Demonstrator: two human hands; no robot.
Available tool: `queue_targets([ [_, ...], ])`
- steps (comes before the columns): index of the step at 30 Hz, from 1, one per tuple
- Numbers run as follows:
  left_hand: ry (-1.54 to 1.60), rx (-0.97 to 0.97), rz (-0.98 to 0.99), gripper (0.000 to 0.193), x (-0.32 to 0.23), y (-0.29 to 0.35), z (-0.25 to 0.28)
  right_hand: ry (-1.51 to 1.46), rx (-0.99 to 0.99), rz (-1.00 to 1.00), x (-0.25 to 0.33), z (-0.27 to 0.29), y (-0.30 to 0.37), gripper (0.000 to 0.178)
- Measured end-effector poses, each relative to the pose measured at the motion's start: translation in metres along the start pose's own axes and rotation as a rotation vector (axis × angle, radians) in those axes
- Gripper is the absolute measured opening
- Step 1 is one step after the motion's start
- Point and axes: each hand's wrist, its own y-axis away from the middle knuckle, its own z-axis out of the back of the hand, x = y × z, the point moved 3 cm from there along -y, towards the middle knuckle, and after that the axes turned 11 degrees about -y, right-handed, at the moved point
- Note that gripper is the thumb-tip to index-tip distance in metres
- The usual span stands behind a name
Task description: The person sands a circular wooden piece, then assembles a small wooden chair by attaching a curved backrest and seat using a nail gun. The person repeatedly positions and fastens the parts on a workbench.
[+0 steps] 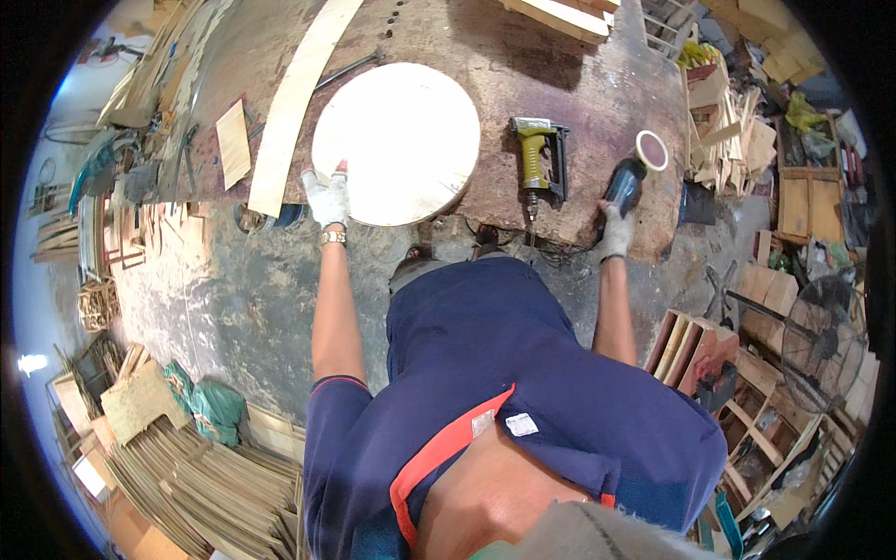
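Something pale grey, perhaps cloth, [597, 537] fills the bottom margin closest to the camera, with the navy shirt [467, 345] just beyond it. Past that, a round pale disc [397, 140] lies flat on the counter [611, 103], its near rim at or slightly over the counter's edge. It looks like thick board, so it should be stiff, fairly weighty and hard to bend, with a smooth face that may slide under a glove; opposite sides of the rim would make the surest hold, one hand to each. The gloved left hand [327, 198] sits at its near-left rim, though from above I cannot tell whether the fingers pinch underneath or merely rest there. The gloved right hand [616, 231] is closed around the dark body of a power sander [627, 182], well apart from the disc. That tool should feel dense and rigid, best held by its slim body, clear of the round pad. Between them lies an olive-green nail gun [534, 159].
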Motion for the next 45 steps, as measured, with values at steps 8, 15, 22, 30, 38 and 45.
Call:
queue_targets([
  [8, 0.205, -0.112, 0.174, 0.073, -0.027, 0.121, 0.004, 0.812, -0.091, 0.109, 0.027, -0.008, -0.059, 0.072],
  [15, 0.82, 0.325, 0.802, 0.071, 0.015, 0.161, 0.01, 0.896, -0.327, 0.647, 0.032, -0.055, 0.042, 0.075],
  [22, 1.283, 0.816, 1.0, 0.082, -0.028, 0.18, -0.025, 0.619, 0.124, 0.736, 0.021, -0.104, 0.134, 0.074],
  [30, 1.225, 1.152, 0.975, 0.073, -0.069, 0.067, -0.08, 0.586, -0.081, 0.51, -0.002, -0.091, 0.225, 0.058],
  [38, 1.262, 1.104, 0.591, 0.077, -0.081, -0.003, -0.162, 0.657, -0.078, 0.204, -0.053, -0.057, 0.366, 0.069],
  [45, 0.817, 1.876, 0.66, 0.059, 0.043, 0.121, -0.145, 0.628, -0.422, -0.236, -0.124, 0.018, 0.505, 0.071],
])
